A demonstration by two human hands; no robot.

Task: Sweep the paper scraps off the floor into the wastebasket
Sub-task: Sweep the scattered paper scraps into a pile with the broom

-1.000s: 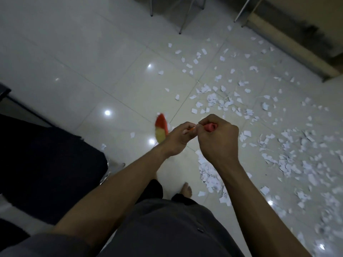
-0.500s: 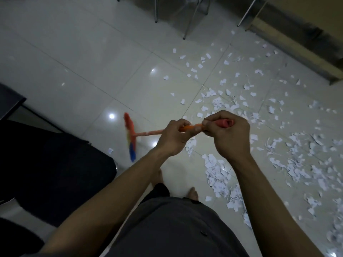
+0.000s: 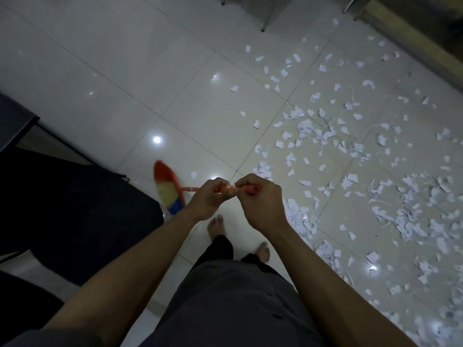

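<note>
Head view, looking down: both arms reach forward from the bottom of the frame and meet at the centre, where the two hands hold a broom. The left hand has its fingers curled round the orange handle, and the right hand sits just beside it, fingers wrapped tight round the handle's red end cap. A short strip of handle shows between the two fists.

The broom's head (red, yellow and blue bristles, blurred) lies left of centre, low over the pale tiled floor and just beside the edge of a dark piece of furniture that fills the left side. I cannot tell whether the bristles touch the tiles.

White paper scraps are strewn across the right half of the frame, from the upper right down to the lower right corner. A denser heap lies just right of the right hand, and another in the right middle. One loose scrap lies near the broom's head.

Two bare feet stand below the hands, well apart from the broom's head. Thin metal chair legs stand at the top edge.
</note>
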